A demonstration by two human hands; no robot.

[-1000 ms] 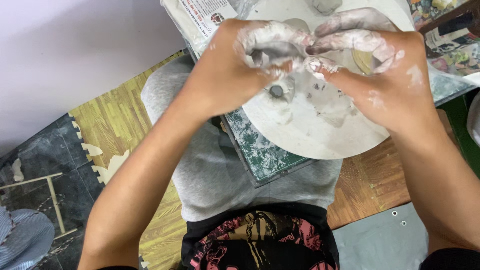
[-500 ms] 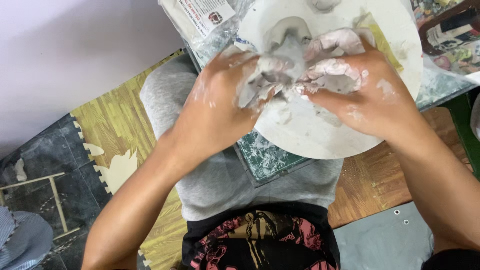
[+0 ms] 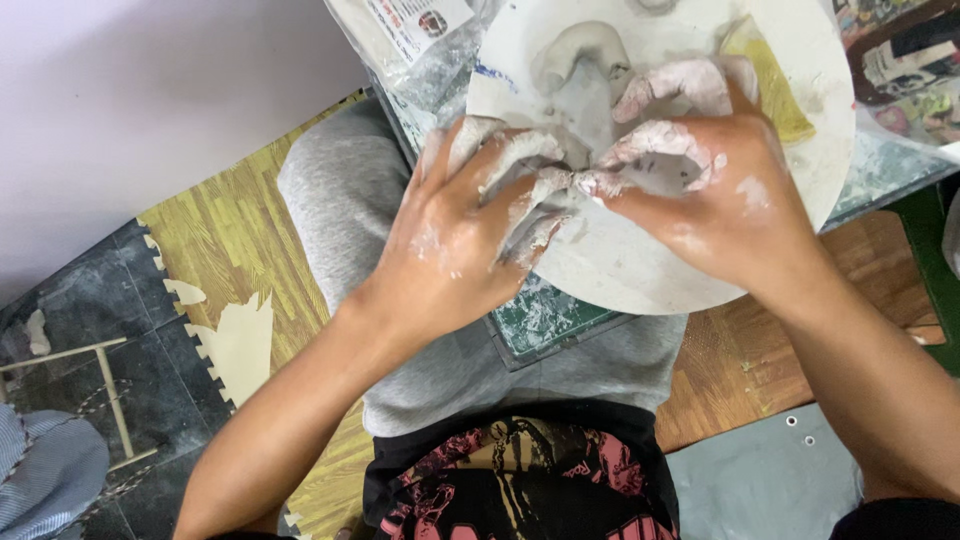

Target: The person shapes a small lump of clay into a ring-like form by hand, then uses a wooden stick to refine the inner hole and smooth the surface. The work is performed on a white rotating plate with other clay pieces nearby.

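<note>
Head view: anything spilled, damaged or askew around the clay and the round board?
Nothing spilled or broken. The left hand and right hand, both smeared with grey clay, press a grey clay lump on the round white board. The only oddity: the foam floor mat has a piece torn from its edge.

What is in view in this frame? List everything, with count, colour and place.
clay: one grey lump, on the disc, at the fingertips
disc: one, white, round, on the board
sponge: one, yellow, on the disc's far right
board: one, green marbled, over the lap
bag: one, clear plastic, top centre
mats: several, wood-look and dark, on the floor
left hand: clay-smeared, pressing the clay
right hand: clay-smeared, pressing the clay
</note>
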